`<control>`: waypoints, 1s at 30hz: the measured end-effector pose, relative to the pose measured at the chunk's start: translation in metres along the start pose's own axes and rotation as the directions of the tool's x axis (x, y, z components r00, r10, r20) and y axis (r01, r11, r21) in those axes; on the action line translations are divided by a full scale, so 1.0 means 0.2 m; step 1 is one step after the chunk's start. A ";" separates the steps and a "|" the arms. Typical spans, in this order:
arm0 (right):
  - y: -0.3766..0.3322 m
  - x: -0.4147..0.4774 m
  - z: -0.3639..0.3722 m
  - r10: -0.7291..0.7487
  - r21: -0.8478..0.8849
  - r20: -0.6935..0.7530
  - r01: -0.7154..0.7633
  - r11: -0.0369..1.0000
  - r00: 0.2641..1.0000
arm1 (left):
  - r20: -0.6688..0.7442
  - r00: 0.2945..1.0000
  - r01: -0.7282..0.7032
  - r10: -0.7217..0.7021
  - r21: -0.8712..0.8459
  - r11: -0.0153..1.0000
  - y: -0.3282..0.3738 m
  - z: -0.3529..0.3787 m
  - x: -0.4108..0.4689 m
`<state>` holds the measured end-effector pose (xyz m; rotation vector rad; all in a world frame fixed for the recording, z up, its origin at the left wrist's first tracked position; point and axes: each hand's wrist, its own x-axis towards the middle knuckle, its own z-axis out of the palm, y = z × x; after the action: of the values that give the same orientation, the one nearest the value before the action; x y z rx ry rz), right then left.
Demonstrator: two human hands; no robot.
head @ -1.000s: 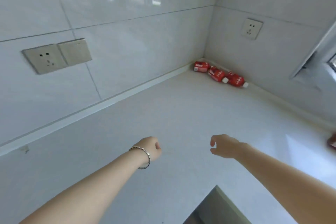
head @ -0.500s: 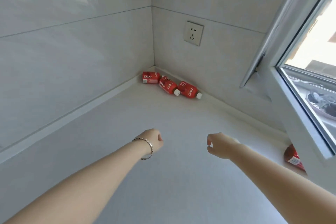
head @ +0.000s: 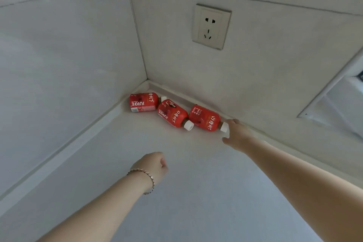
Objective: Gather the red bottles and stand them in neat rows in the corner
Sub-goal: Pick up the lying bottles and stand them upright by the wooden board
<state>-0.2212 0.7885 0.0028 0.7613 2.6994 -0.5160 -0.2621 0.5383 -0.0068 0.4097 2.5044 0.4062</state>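
Since half a second ago: right hand point(head: 236, 135) reached forward from mid-counter to the white cap of the rightmost bottle point(head: 205, 117), fingers spread open around the cap, touching or just short of it, nothing gripped yet. Left hand point(head: 155, 165) stayed back over the counter, curled into a loose fist, empty, a thin bracelet point(head: 146, 178) on its wrist. Head camera now nearer the corner, window mostly out of frame.

Three red bottles lying on their sides in the corner, none upright. Leftmost bottle point(head: 143, 102) flat against the left wall's base strip, cap toward the right. Middle bottle point(head: 172, 115) angled, base just beside that cap, own white cap pointing down and right. Rightmost one along the right wall's base strip, base close to the middle bottle.

Pale, matte, speckle-free counter point(head: 186, 202), bare apart from the bottles, with a raised white strip where it meets each wall. Large glossy white wall tiles point(head: 59, 55) with thin grout lines. Cream wall socket point(head: 211, 26) on the right wall above the bottles. Edge of a window frame point(head: 332, 84) at far right.
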 end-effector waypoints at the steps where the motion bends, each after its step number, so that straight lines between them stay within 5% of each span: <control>1: -0.01 0.07 0.02 -0.001 0.027 -0.005 0.001 1.000 1.000 | -0.005 1.000 -0.004 0.004 -0.003 1.000 -0.01 -0.01 0.05; 8: -0.01 0.23 0.20 0.036 0.293 -0.125 0.002 0.956 0.992 | 0.028 0.999 -0.030 0.031 -0.026 0.999 -0.07 0.00 0.17; 15: 0.07 -0.07 0.13 -0.071 0.308 -0.149 0.115 0.944 0.986 | 0.031 0.999 -0.036 0.038 -0.059 0.998 -0.04 0.05 0.16; 21: 0.11 -0.26 -0.06 -0.019 -0.008 -0.143 0.018 1.000 0.990 | 0.026 0.997 -0.075 0.076 -0.007 0.997 0.04 0.08 0.13; 27: 0.14 -0.32 0.01 0.010 -0.069 -0.242 -0.027 0.997 0.970 | -0.179 0.912 -0.293 0.369 0.344 0.892 0.13 0.05 0.23; 30: 0.21 -0.31 0.04 0.095 0.048 -0.288 -0.085 0.995 0.953 | -0.210 0.876 -0.305 0.434 0.456 0.836 0.17 0.00 0.36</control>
<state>-0.1466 0.7912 0.0081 1.0391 2.9097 -0.4625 -0.3128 0.5964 -0.0289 1.0975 2.8127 0.0802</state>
